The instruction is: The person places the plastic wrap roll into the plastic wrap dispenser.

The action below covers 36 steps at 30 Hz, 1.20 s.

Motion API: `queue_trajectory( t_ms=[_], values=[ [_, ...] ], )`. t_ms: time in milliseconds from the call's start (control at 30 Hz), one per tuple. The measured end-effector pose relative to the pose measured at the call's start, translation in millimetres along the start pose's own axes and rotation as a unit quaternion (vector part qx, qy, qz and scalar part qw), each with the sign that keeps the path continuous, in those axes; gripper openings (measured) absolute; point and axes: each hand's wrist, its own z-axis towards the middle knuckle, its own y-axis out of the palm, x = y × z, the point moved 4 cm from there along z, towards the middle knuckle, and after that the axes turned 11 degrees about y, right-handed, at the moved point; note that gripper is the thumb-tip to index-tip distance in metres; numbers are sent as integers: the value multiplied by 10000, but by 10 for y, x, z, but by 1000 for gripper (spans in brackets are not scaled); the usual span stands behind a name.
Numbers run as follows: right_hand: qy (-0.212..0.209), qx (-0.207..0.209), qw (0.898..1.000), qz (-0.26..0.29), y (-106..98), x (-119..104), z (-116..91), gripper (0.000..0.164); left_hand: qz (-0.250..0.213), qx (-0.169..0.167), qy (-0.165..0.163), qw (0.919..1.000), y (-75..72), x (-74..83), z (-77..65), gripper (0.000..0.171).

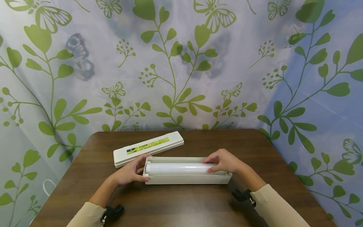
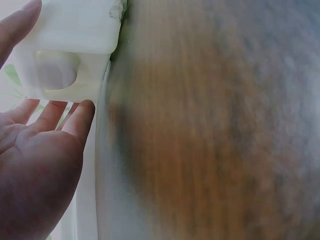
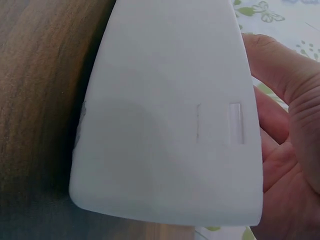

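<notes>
A long white open box (image 1: 188, 180) lies across the table, with a white roll (image 1: 173, 169), apparently cling film, inside it. My left hand (image 1: 129, 171) grips the box's left end, thumb at the front corner, fingers behind. The left wrist view shows those fingers against the end wall (image 2: 92, 75), where the roll's round end shows through an opening. At the other end, my right hand (image 1: 225, 161) holds the roll's right part, thumb and fingers over it inside the box. In the right wrist view the box's front wall (image 3: 165, 165) hides part of this hand.
A white lid (image 1: 174, 138) with a yellow-green label lies at an angle behind the box, to the left, close to my left fingers. The brown wooden table (image 1: 198, 205) ends at a patterned curtain (image 1: 181, 63) behind. A black strap sits on each wrist.
</notes>
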Motion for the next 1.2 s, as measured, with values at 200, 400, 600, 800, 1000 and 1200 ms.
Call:
queue_trajectory(
  t_ms=[200, 400, 600, 800, 1000, 1200],
  values=[
    [-238, 231, 9994, 38, -34, 40, -38, 37, 75, 20, -6, 10000, -13, 14, -1, 92],
    [-411, 460, 9979, 173, -52, 69, -127, 37, 81, 13, -15, 10000, -16, 27, 5, 92],
    [-410, 755, 9957, 345, -59, 49, -223, 37, 115, 9, -4, 9999, -14, 22, 7, 91],
    [-562, 1185, 9897, 570, -100, 55, -301, 33, 158, 35, -5, 9999, -14, 13, 5, 90],
    [-892, 1525, 9795, 964, -150, 143, -364, 31, 141, 62, -20, 9999, 3, 21, 5, 90],
    [-871, 1923, 9702, 1192, -181, 222, -456, 31, 127, 64, -20, 9999, 9, 10, 6, 89]
  ],
)
